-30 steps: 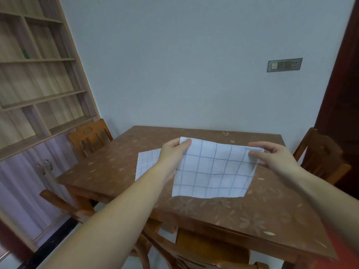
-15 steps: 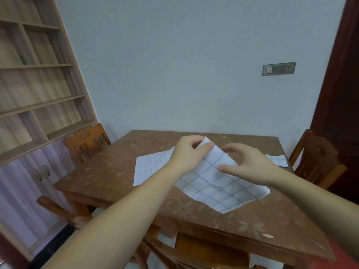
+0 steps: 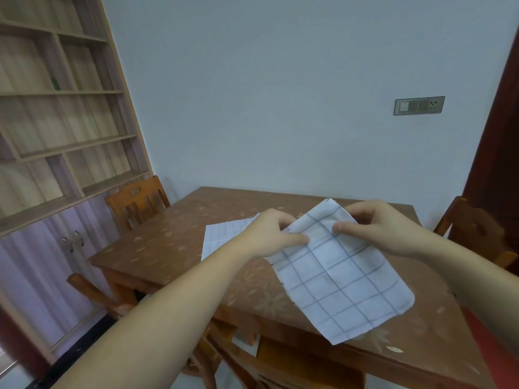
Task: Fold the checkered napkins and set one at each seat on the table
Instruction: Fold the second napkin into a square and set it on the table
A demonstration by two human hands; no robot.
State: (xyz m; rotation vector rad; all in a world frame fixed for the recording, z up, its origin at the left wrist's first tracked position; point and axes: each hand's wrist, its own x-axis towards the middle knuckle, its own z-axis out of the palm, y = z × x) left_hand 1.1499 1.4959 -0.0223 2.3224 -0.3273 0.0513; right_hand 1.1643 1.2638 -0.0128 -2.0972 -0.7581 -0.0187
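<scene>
A white napkin with a grey check (image 3: 342, 282) is folded over and hangs above the brown table (image 3: 168, 248), its lower end reaching toward the near edge. My left hand (image 3: 269, 234) pinches its upper left edge. My right hand (image 3: 379, 226) pinches the upper right edge, close beside the left one. A second checkered napkin (image 3: 222, 237) lies flat on the table behind my left wrist, partly hidden by it.
Wooden chairs stand at the left side (image 3: 137, 200), the right side (image 3: 477, 231) and the near side (image 3: 280, 369) of the table. A tall shelf unit with cupboard doors (image 3: 56, 164) fills the left wall. A dark door (image 3: 500, 136) is at the far right.
My hands drew together from the napkin's spread corners, folding it in half. The napkin then lifted off the table and now hangs from both hands, turned slantwise.
</scene>
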